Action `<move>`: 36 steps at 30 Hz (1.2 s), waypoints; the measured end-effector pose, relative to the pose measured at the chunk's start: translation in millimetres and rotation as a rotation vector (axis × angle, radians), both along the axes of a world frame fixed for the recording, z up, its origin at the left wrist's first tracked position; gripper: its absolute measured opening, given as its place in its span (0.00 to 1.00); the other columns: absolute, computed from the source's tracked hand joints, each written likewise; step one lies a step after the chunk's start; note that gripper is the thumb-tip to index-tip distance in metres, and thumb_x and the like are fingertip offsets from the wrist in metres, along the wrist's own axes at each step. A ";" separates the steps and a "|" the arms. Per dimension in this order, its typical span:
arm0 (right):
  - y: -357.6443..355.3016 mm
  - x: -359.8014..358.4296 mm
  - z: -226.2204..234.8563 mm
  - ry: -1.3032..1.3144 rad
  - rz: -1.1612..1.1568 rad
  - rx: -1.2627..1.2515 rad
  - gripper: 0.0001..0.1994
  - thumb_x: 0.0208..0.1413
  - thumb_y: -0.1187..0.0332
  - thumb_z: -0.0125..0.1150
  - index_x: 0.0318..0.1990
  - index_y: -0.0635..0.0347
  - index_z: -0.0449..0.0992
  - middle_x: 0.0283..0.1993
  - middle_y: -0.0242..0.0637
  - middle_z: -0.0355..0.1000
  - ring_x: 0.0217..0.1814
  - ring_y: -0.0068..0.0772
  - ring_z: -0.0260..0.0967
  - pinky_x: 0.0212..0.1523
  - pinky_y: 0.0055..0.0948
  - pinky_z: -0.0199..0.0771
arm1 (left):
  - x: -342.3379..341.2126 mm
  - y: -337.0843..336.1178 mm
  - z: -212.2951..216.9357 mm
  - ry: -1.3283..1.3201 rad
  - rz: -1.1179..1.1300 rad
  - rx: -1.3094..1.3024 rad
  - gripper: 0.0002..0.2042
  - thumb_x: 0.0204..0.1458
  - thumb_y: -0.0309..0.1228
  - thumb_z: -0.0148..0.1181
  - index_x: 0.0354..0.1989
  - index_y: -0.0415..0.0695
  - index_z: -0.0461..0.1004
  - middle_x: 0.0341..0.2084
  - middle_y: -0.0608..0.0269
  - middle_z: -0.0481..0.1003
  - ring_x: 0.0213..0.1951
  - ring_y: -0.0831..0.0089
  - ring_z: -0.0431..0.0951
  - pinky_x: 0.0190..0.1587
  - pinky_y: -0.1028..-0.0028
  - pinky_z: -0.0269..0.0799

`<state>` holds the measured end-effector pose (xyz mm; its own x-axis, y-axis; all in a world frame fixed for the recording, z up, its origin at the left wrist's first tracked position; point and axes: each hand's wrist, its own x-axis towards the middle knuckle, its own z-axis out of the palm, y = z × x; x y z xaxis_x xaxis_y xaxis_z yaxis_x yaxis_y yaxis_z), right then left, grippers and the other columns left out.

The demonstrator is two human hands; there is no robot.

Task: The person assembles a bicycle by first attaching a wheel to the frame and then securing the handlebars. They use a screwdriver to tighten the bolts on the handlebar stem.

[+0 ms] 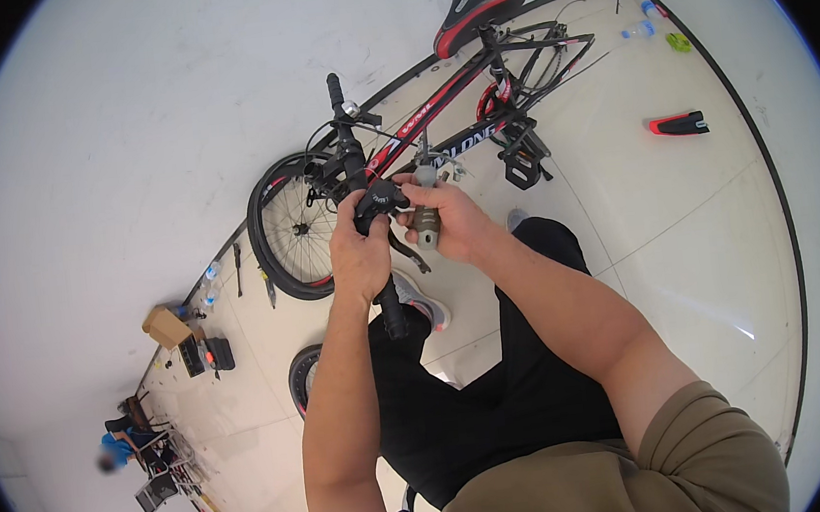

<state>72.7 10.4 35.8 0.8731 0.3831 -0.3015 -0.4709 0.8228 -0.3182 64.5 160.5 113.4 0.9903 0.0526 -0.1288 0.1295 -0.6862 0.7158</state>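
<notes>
Mid-adjustment, apparently: left hand [358,251] clamped on the handlebar [359,177] beside the shifter [383,199]; right hand [451,220] fingers closed round a grey tool [426,223]. Next move needs steady bar, tool seated squarely.

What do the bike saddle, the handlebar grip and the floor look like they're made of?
Saddle: probably padded synthetic cover, black with red trim, slight sheen. Handlebar grip: likely rubber, matte black. Floor: glossy pale tiles, judging by seam lines and reflections.
</notes>
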 end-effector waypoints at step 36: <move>2.9 -7.1 11.8 -0.221 0.014 -0.465 0.23 0.52 0.66 0.74 0.53 0.61 0.73 0.32 0.28 0.71 0.26 0.21 0.67 0.21 0.25 0.65 | 0.0 -4.6 3.5 -0.025 -0.005 -0.035 0.19 0.56 0.25 0.62 0.57 0.41 0.71 0.38 0.55 0.80 0.38 0.69 0.80 0.43 0.70 0.75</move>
